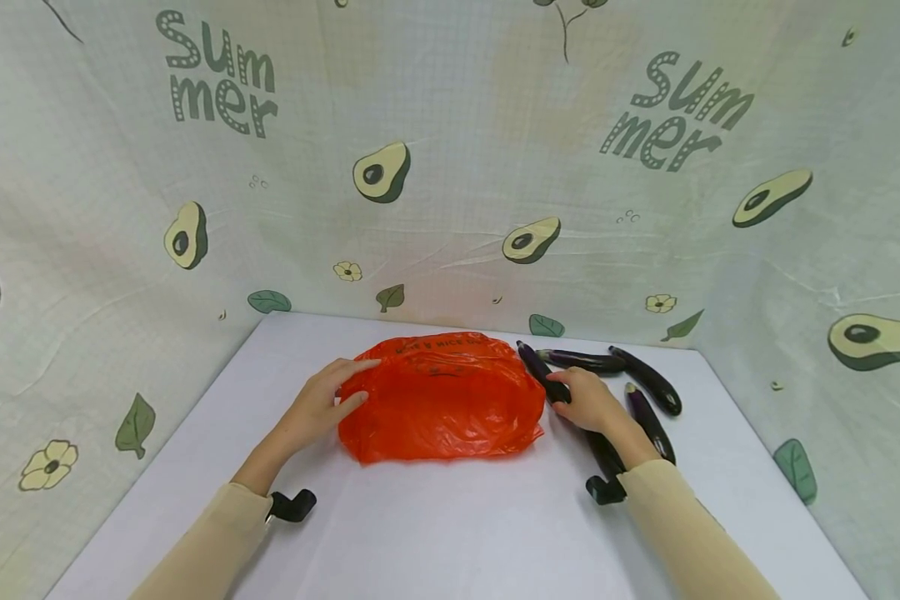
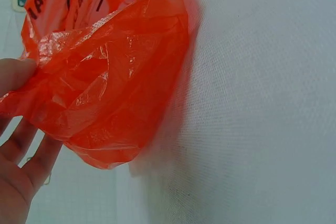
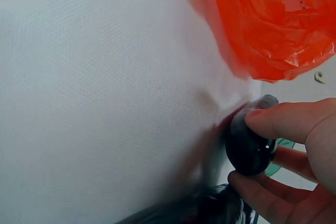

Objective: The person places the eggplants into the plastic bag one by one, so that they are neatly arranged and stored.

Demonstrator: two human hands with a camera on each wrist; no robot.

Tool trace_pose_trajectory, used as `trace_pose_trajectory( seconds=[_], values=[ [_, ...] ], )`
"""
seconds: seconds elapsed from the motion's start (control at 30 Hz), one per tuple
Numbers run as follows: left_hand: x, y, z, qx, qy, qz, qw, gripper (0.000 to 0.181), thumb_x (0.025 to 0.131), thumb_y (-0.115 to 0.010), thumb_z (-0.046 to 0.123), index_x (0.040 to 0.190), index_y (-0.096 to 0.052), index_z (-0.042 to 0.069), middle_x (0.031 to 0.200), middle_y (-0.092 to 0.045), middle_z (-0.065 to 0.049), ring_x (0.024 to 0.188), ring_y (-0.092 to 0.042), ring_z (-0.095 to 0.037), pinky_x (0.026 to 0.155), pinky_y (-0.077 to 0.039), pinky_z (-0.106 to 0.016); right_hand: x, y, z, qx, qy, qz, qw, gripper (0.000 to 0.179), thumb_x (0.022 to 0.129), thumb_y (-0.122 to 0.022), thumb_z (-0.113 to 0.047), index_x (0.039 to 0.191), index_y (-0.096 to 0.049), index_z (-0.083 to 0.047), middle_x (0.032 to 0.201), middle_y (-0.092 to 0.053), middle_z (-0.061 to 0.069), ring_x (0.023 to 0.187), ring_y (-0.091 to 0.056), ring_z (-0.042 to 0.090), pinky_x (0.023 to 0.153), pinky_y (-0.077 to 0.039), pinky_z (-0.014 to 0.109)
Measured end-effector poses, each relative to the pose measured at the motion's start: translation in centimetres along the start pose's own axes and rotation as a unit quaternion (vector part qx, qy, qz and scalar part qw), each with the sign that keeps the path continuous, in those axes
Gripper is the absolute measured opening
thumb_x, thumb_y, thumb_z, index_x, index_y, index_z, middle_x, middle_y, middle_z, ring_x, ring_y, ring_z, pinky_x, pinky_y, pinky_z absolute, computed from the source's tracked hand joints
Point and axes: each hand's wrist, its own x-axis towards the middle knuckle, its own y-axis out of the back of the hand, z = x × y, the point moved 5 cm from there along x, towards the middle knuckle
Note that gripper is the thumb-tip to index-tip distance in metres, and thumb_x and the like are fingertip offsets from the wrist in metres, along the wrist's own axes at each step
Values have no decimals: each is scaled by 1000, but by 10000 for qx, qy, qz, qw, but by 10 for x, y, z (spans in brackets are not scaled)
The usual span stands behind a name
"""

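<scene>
An orange-red plastic bag (image 1: 442, 408) with dark printing lies on the white table, its near side bulging. At the bag's left edge is my left hand (image 1: 322, 404); the left wrist view shows the bag's thin film (image 2: 105, 82) between its thumb and fingers. Just right of the bag, my right hand (image 1: 588, 400) grips a dark purple eggplant (image 1: 536, 367). In the right wrist view the thumb presses one side of this eggplant (image 3: 247, 148) and the fingers the other. The hand hides part of it in the head view.
Several more eggplants lie around the right hand: one behind it (image 1: 585, 361), one at the far right (image 1: 652, 383), and one beside the forearm (image 1: 652, 429). Another dark, glossy shape (image 1: 606, 454) shows under the wrist. A printed cloth (image 1: 450, 192) walls the table's back and sides.
</scene>
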Motion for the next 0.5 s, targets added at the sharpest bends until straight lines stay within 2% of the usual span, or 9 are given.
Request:
trace_pose_trajectory(
  seconds=[0.3,0.5],
  values=[
    [3,0,0,179,67,119,9997,61,97,-77,5,153,-59,24,133,-60,-3,113,-58,-21,84,-60,-29,2,0,0,59,107,-56,9999,51,93,-78,-7,142,-66,-3,141,-64,26,133,-58,47,112,-46,64],
    [4,0,-3,404,24,330,9986,60,95,-79,2,150,-63,20,126,-61,-4,109,-58,-20,83,-59,-26,5,-2,-1,123,11,-113,9999,55,92,-81,-9,144,-64,-2,142,-62,27,134,-57,47,113,-46,64]
  ],
)
